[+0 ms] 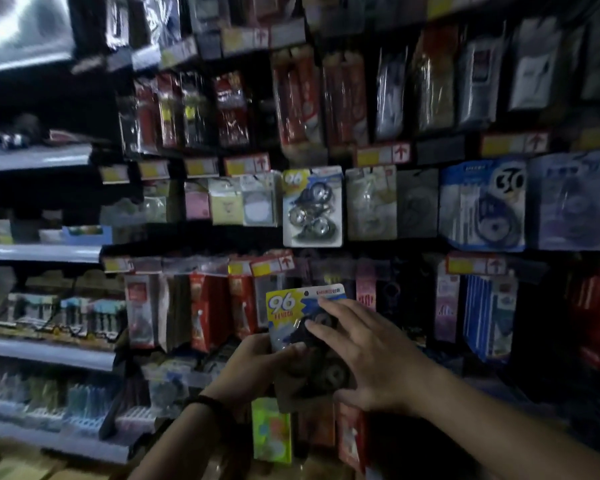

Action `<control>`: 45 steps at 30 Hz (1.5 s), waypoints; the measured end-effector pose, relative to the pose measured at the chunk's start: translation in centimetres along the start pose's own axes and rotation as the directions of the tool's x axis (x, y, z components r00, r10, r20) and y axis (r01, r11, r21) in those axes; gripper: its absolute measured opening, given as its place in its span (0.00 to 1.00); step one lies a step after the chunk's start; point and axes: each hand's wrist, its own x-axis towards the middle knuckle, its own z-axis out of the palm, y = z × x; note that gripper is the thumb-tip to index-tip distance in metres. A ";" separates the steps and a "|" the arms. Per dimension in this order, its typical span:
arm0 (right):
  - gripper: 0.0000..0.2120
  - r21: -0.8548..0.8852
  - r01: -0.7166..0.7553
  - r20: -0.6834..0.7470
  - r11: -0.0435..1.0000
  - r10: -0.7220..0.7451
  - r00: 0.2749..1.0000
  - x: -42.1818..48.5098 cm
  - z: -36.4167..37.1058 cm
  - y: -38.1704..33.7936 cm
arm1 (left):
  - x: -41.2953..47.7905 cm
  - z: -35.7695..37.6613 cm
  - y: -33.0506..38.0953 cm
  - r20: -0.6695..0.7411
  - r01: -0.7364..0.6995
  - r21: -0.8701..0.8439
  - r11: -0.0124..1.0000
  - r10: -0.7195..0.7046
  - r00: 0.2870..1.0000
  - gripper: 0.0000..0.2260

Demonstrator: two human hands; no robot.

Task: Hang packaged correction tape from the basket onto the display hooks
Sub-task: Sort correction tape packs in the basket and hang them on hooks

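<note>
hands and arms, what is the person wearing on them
No sleeves or gloves show on either arm. The left hand has a dark, bead-like bracelet at the wrist; the right hand and wrist show nothing worn. Too blurred to rule out rings.

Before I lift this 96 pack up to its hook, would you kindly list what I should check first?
1. Left hand grips the held pack at its lower left: ok.
2. Right hand rests on its front: ok.
3. Hang hole at the top uncovered: ok.
4. Matching hung pack above marks the target row: ok.
5. Free room on that hook: cannot tell, hidden.
6. Held pack level with the hook: not ok, well below.
</note>
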 end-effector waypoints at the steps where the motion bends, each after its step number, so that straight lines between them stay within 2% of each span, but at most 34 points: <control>1: 0.53 -0.015 0.003 -0.010 1.000 -0.003 1.000 0.9 -0.7 0.5 | 0.5 -0.3 1.1 0.002 -0.015 -0.001 1.000 0.015 1.000 0.12; 5: 0.54 -0.106 -0.009 -0.017 0.994 0.007 1.000 5.0 -2.6 2.3 | 2.4 -1.5 4.8 -0.017 -0.081 -0.089 0.993 0.079 0.997 0.13; 7: 0.55 -0.130 -0.036 -0.018 0.991 0.034 0.999 7.0 -3.3 3.4 | 3.5 -1.8 5.9 -0.075 -0.181 -0.106 0.978 0.174 0.982 0.15; 8: 0.55 -0.152 -0.056 -0.024 0.987 0.053 0.998 8.0 -3.7 4.2 | 4.3 -2.0 6.2 -0.122 -0.253 -0.080 0.964 0.242 0.963 0.19; 10: 0.55 -0.194 -0.103 -0.030 0.976 0.099 0.995 10.0 -4.2 6.0 | 6.0 -2.6 7.0 -0.167 -0.373 0.076 0.925 0.381 0.909 0.28; 11: 0.55 -0.205 -0.126 -0.031 0.971 0.122 0.992 10.9 -4.4 6.8 | 6.7 -2.9 7.3 -0.147 -0.423 0.217 0.880 0.457 0.877 0.30; 12: 0.55 -0.215 -0.144 -0.034 0.966 0.140 0.990 11.8 -4.5 7.5 | 7.5 -3.1 7.7 -0.121 -0.454 0.381 0.805 0.531 0.839 0.32; 14: 0.54 -0.240 -0.162 -0.043 0.957 0.156 0.987 13.5 -4.7 8.4 | 8.9 -3.3 8.6 -0.039 -0.456 0.667 0.590 0.638 0.769 0.36; 16: 0.56 -0.262 -0.182 -0.052 0.948 0.175 0.983 15.0 -4.7 8.7 | 9.8 -3.1 9.6 0.042 -0.440 0.764 0.472 0.644 0.764 0.39; 21: 0.56 -0.288 -0.244 -0.098 0.926 0.225 0.969 17.7 -4.7 9.5 | 12.5 -3.2 10.8 0.107 -0.379 0.856 0.351 0.597 0.795 0.42; 27: 0.52 -0.364 -0.245 -0.085 0.898 0.231 0.969 19.6 -5.7 10.8 | 13.9 -3.6 11.2 0.131 -0.395 0.847 0.356 0.580 0.804 0.41; 36: 0.53 -0.328 -0.271 -0.113 0.905 0.247 0.962 19.0 -6.1 10.9 | 14.9 -3.3 12.0 0.172 -0.414 0.858 0.306 0.587 0.791 0.41; 41: 0.49 -0.338 -0.254 -0.082 0.906 0.240 0.967 19.8 -6.8 10.9 | 15.0 -2.7 12.6 0.158 -0.381 0.871 0.309 0.558 0.815 0.40; 45: 0.45 -0.350 -0.239 -0.056 0.906 0.234 0.971 20.1 -7.5 10.7 | 14.7 -2.3 13.4 0.155 -0.372 0.883 0.287 0.571 0.806 0.38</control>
